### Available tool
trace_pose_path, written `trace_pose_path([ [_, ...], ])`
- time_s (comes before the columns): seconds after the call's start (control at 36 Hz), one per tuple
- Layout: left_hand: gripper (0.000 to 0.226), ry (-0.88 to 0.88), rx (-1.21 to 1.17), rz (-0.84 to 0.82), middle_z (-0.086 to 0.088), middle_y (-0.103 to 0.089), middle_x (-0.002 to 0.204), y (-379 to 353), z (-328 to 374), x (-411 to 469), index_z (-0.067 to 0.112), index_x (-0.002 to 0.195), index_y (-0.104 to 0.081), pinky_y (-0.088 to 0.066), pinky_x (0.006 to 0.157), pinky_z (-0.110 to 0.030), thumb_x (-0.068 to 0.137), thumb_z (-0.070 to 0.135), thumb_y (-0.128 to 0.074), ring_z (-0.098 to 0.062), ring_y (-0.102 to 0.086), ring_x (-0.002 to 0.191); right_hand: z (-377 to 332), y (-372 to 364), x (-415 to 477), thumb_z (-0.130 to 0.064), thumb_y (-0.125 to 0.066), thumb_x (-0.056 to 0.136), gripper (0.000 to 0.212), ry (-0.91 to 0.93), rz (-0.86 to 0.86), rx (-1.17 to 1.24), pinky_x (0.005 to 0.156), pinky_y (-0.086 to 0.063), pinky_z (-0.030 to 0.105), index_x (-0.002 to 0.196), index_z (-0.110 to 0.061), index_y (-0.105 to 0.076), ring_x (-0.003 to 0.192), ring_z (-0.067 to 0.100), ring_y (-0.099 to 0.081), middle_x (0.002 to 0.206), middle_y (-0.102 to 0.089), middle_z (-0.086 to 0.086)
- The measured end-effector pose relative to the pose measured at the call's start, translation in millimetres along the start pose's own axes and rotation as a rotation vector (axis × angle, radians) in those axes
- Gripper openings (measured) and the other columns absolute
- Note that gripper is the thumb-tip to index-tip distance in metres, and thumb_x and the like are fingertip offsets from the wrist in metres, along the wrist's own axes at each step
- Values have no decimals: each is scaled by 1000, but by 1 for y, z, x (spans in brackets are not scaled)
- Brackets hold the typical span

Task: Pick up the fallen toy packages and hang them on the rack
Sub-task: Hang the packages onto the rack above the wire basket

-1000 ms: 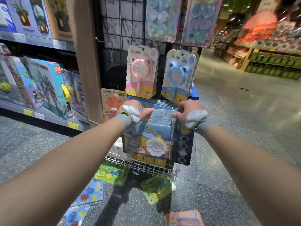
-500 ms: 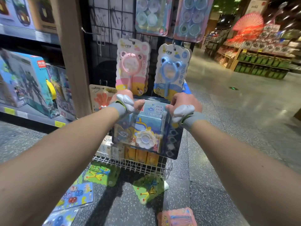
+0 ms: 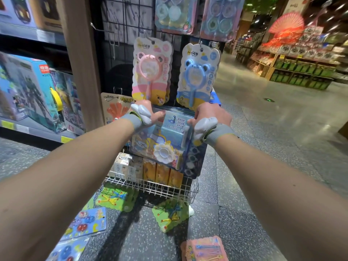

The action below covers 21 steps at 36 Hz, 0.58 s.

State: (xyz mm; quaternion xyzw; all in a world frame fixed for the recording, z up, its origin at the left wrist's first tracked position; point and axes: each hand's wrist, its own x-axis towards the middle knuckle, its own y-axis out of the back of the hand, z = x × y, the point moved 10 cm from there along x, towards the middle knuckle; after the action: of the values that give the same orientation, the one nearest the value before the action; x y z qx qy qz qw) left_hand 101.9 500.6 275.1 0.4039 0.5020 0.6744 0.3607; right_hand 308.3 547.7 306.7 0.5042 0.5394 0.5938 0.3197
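Both hands hold a blue painting-set package (image 3: 165,140) by its top corners, in front of the black wire rack (image 3: 120,34). My left hand (image 3: 148,113) grips the top left corner, and my right hand (image 3: 209,115) grips the top right. More blue packages of the same kind hang behind it. Above hang a pink bear-wand package (image 3: 151,70) and a blue bear-wand package (image 3: 197,74). Fallen packages lie on the floor: two green ones (image 3: 114,197) (image 3: 170,215), two blue ones (image 3: 86,223) (image 3: 66,251) and a pink one (image 3: 204,248).
A white wire basket (image 3: 150,185) with small boxes stands at the rack's foot. An orange toy card (image 3: 114,108) hangs at the left. A wooden post (image 3: 81,59) and shelves of boxed toys (image 3: 28,91) stand left. An open aisle floor (image 3: 273,129) runs right.
The view has shifted slightly; both hands keep their hold on the blue package's top corners, close against the rack. The package's position barely differs.
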Motion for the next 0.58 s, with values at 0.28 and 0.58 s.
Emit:
trace_pose_path([
  [0.28,60,-39,-59,22,-15,-49,133,-3,0,-6,0,127,-50,-42,94,-37,88,43,-65,-33,-51,119,-1,-3,2,-33,-68,82,14,35,3,-10,54,-33,24,84,-20,-66,69,23,-56,75,-59,0],
  [0.58,53,-95,-32,-135,3,-49,146,-7,11,-58,25,143,-46,-37,87,-23,92,34,-58,-20,-50,130,-7,-5,0,-15,-61,81,9,91,63,11,68,-44,32,87,-17,-68,83,30,-59,90,-66,7],
])
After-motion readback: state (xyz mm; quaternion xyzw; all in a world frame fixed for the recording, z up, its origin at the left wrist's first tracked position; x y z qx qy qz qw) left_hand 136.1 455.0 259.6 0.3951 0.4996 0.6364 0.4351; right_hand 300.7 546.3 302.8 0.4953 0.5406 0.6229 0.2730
